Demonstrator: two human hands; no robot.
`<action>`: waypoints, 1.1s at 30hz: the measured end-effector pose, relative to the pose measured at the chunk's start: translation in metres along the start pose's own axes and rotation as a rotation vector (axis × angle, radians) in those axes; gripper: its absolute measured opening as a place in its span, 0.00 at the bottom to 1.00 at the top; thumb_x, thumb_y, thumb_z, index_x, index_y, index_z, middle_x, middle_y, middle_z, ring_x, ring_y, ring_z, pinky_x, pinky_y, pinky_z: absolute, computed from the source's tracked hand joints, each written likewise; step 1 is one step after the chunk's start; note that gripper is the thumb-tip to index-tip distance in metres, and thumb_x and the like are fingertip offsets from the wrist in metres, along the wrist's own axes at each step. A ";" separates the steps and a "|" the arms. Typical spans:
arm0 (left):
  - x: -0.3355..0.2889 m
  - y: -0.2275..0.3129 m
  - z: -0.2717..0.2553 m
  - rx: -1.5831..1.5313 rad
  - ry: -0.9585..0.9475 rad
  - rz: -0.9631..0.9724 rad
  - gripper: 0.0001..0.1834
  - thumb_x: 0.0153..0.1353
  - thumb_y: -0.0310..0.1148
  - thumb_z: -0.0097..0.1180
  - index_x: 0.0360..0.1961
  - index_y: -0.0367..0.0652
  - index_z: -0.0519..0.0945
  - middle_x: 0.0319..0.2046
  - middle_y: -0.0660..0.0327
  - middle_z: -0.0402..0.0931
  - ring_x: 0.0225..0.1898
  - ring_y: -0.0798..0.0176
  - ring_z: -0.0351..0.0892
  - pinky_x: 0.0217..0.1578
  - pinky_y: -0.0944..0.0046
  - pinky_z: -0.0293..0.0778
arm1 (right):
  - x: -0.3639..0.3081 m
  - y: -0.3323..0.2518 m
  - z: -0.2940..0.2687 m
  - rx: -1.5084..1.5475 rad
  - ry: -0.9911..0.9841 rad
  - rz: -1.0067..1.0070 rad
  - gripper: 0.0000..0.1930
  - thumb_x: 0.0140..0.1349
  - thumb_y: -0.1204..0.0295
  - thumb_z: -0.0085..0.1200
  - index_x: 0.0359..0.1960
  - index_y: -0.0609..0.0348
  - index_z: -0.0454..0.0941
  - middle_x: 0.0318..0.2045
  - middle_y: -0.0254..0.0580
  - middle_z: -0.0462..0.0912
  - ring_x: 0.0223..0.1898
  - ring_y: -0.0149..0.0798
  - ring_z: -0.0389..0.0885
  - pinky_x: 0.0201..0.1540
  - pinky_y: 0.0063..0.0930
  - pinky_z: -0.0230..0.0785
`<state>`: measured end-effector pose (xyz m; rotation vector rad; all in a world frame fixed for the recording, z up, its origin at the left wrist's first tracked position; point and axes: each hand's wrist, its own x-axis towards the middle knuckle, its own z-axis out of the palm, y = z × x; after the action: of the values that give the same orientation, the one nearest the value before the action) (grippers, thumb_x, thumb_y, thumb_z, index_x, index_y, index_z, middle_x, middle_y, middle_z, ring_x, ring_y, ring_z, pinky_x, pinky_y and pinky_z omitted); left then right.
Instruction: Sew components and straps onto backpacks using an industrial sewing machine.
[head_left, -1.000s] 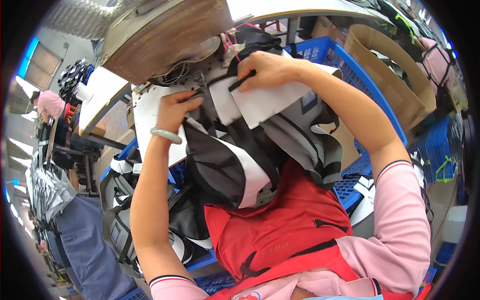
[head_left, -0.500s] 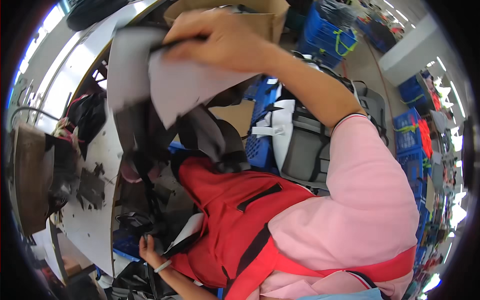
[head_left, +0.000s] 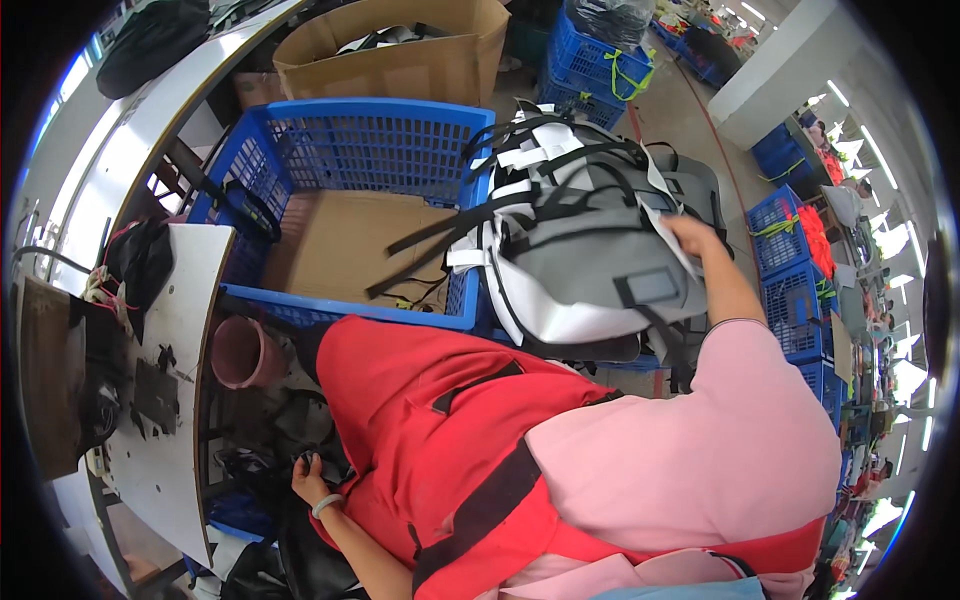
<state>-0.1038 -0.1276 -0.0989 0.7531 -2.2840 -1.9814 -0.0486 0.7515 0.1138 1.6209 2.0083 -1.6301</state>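
Observation:
My right hand [head_left: 692, 238] is closed on the edge of a grey bag panel [head_left: 585, 275] with white borders and black straps. This panel lies on top of a pile of similar grey pieces, and its loose straps [head_left: 430, 240] hang over the side of a blue crate [head_left: 380, 310]. Low on the left, by the red apron, my left hand [head_left: 310, 480] has its fingers curled together against dark material [head_left: 325, 425]. What those fingers hold, if anything, is too small and dark to make out.
The blue crate has cardboard [head_left: 350, 245] on its bottom. A cardboard box [head_left: 400, 70] stands behind it. A pink bucket [head_left: 245, 352] sits beside the white worktable [head_left: 165, 440], which bears black scraps. Stacked blue crates [head_left: 600, 70] stand farther back.
My right hand has swung right and down from the upper middle, where it held a blurred grey-white piece, to the pile. The crate is now uncovered. My left hand has barely shifted.

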 end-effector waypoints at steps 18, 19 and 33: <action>-0.027 0.105 0.010 -0.415 0.321 0.120 0.13 0.49 0.19 0.65 0.38 0.38 0.81 0.32 0.64 0.77 0.34 0.67 0.76 0.37 0.68 0.73 | -0.166 -0.096 0.424 -0.537 -0.765 -1.296 0.32 0.51 0.59 0.65 0.57 0.58 0.71 0.46 0.50 0.80 0.46 0.43 0.80 0.49 0.34 0.73; -0.032 0.121 0.012 -0.372 0.380 0.109 0.13 0.49 0.19 0.66 0.37 0.39 0.81 0.31 0.65 0.76 0.33 0.68 0.75 0.36 0.69 0.72 | -0.210 -0.065 0.469 -0.607 -0.901 -1.392 0.39 0.51 0.57 0.66 0.62 0.60 0.63 0.54 0.55 0.72 0.54 0.49 0.74 0.56 0.37 0.67; -0.098 0.085 -0.022 -0.498 0.369 0.017 0.12 0.65 0.26 0.54 0.50 0.37 0.77 0.38 0.59 0.78 0.36 0.66 0.80 0.34 0.66 0.82 | -0.357 -0.010 0.584 -0.394 -1.338 -1.430 0.13 0.57 0.80 0.55 0.44 0.60 0.75 0.33 0.54 0.81 0.37 0.58 0.80 0.38 0.38 0.72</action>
<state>-0.0390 -0.1053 0.0135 0.9353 -1.5073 -2.0603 -0.1976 0.0837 0.0941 -1.1882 2.1086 -1.4425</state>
